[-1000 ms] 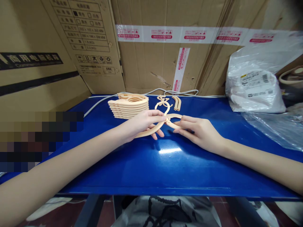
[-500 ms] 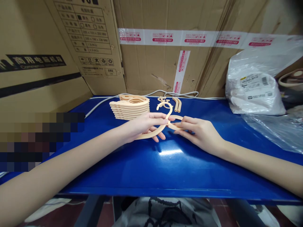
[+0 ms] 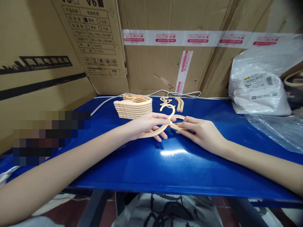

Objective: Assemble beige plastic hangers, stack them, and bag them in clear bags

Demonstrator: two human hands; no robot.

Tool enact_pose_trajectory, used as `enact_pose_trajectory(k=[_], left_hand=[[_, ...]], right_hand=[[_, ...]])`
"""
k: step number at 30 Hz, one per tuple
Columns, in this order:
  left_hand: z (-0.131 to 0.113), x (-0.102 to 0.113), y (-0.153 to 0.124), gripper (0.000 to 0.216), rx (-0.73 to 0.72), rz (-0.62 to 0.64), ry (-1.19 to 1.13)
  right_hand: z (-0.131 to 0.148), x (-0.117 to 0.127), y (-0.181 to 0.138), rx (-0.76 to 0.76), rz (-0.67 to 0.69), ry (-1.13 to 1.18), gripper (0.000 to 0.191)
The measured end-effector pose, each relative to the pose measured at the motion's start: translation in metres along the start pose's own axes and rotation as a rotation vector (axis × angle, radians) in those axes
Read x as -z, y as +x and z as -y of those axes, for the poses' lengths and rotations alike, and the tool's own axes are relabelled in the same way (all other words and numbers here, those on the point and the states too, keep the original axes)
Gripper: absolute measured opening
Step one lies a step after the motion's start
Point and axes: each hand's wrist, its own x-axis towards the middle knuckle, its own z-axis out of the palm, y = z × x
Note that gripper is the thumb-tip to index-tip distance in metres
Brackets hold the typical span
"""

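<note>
- Left grip [image 3: 148, 122] closed on a peach plastic clothes hanger [image 3: 163, 129], thumb and fingers pinching near the base of its upright hook.
- Right grip [image 3: 203, 130] closed on the same hanger's looped arm, at 3 o'clock from that hook base.
- Hanger held over the blue desk [image 3: 151, 170], between both hands.
- From the hanger: stack of matching hangers [image 3: 133, 109] at 10 o'clock, small hook-shaped pieces [image 3: 165, 101] at 12, two curved strips [image 3: 181, 105] at 1.
- Plastic-wrapped parcel [image 3: 258, 88] well apart, at 2 o'clock.
</note>
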Motion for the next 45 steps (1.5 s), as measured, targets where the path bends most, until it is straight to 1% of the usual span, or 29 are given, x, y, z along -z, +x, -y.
enact_pose_trajectory(k=[5, 10, 13, 17, 21, 27, 32, 35, 40, 45], left_hand=[[0.0006, 0.0010, -0.0003, 0.032, 0.005, 0.019, 0.004], [0.0021, 0.0017, -0.0004, 0.025, -0.009, 0.041, 0.006], [0.0005, 0.0002, -0.0017, 0.025, -0.003, 0.047, 0.000], [-0.0012, -0.0007, -0.0025, 0.022, -0.004, 0.054, 0.032], [0.0010, 0.0017, -0.0001, 0.014, -0.053, 0.036, 0.090], [0.0015, 0.0014, 0.0019, 0.014, -0.063, 0.009, 0.121], [0.0011, -0.0003, 0.0027, 0.014, -0.080, -0.006, 0.112], [0.0025, -0.0005, 0.0039, 0.011, -0.092, -0.028, 0.110], [0.0025, -0.0011, 0.0037, 0.014, -0.073, -0.036, 0.135], [0.0026, 0.0017, 0.0039, 0.019, -0.066, -0.028, 0.144]], right_hand=[[-0.0001, -0.0004, 0.0001, 0.016, 0.004, -0.005, 0.027], [-0.0007, -0.0020, -0.0004, 0.024, -0.032, -0.064, 0.029], [-0.0012, -0.0024, -0.0011, 0.031, -0.059, -0.095, 0.030], [-0.0009, -0.0014, -0.0013, 0.050, -0.059, -0.115, 0.031], [0.0005, -0.0008, -0.0012, 0.045, -0.050, -0.097, 0.029], [-0.0003, -0.0018, -0.0027, 0.051, -0.038, -0.097, 0.027], [-0.0017, -0.0018, -0.0038, 0.089, -0.034, -0.104, 0.032], [-0.0013, -0.0014, -0.0041, 0.092, -0.006, -0.098, 0.038], [-0.0001, -0.0008, -0.0037, 0.093, 0.021, -0.090, 0.038], [0.0023, -0.0005, -0.0038, 0.123, 0.020, -0.149, 0.040]])
